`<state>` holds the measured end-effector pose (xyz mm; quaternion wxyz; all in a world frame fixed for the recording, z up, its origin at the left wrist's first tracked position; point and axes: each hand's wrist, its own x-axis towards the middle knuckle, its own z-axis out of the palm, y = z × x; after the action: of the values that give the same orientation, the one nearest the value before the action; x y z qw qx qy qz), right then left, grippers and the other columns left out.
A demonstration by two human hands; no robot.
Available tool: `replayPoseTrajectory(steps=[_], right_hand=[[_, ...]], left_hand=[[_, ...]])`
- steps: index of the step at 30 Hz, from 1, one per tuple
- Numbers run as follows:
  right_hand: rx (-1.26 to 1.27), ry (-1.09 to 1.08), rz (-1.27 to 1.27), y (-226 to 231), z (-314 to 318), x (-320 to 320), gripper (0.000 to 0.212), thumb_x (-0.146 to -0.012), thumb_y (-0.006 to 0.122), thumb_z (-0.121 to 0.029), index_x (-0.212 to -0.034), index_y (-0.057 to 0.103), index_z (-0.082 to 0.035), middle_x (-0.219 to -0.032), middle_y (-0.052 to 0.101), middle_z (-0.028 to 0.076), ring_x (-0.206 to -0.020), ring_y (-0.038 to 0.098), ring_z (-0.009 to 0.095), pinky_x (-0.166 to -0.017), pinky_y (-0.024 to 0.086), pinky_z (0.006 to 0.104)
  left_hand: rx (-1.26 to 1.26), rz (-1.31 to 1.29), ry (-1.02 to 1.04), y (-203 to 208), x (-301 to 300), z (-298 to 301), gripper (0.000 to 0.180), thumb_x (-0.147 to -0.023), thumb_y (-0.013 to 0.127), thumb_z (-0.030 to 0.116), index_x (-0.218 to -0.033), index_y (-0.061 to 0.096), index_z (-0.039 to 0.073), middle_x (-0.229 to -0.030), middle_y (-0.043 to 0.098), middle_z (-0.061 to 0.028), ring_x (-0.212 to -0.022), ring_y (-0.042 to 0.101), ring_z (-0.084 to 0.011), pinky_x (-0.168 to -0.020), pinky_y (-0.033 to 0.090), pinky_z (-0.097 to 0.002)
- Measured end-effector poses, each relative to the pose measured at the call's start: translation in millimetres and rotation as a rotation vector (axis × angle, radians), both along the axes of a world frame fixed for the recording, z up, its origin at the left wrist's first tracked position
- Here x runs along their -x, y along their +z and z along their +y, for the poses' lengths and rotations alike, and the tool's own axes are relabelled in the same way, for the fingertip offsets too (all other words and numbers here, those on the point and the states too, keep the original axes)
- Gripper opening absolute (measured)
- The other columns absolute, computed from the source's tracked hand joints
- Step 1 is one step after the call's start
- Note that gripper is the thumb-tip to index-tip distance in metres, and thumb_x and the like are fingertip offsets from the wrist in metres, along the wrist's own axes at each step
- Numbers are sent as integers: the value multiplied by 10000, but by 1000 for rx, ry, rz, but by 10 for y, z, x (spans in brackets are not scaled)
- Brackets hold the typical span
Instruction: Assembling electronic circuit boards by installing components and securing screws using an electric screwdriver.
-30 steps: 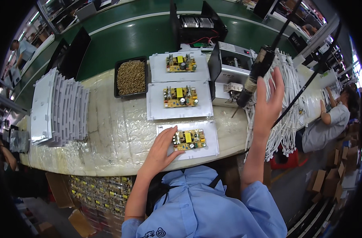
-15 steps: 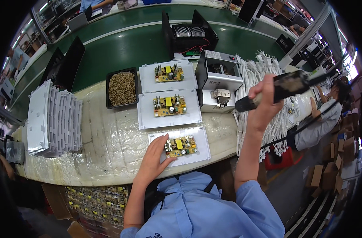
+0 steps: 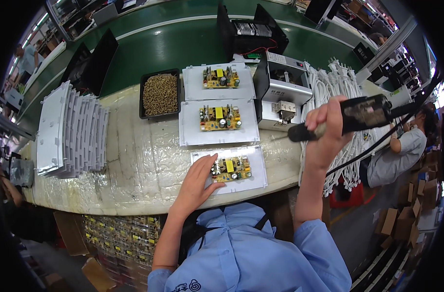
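Right hand (image 3: 324, 129) grips a black electric screwdriver (image 3: 351, 117) lying sideways, tip pointing left, above-right of the yellow circuit board (image 3: 230, 169); left hand (image 3: 198, 182) rests flat beside it.

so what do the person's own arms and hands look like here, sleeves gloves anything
Both hands are bare: no gloves, rings or watch show on the left hand or the right hand. The forearms are uncovered too. The person wears a light blue short-sleeved shirt, its sleeves ending near the elbows, with a small dark emblem near the lower edge.
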<state>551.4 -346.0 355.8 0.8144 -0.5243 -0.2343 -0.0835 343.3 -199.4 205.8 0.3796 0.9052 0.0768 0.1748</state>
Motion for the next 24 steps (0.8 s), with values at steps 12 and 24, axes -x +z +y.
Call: replayPoseTrajectory(steps=[12,24], right_hand=[[162,283,82,-328,-4,583,240,-911,601,-133,-1059,468,0,-638,470,47,-467,445,128,-482,413,287],[133,343,87,-402,16,581,237,-878,652,-66,-1048,505,7,-666,532,47,-502,506,110,-498,435,258]], left_hand=[[-17,-42,21,-28,-92,-17,775,-741,811,200,-1406,441,49,-1342,519,-181,-1252,482,-369,-1061,401,-428],[-3,-49,22,-24,-91,-19,782,-735,813,193,-1408,440,53,-1335,522,-179,-1240,489,-365,-1048,411,-425]])
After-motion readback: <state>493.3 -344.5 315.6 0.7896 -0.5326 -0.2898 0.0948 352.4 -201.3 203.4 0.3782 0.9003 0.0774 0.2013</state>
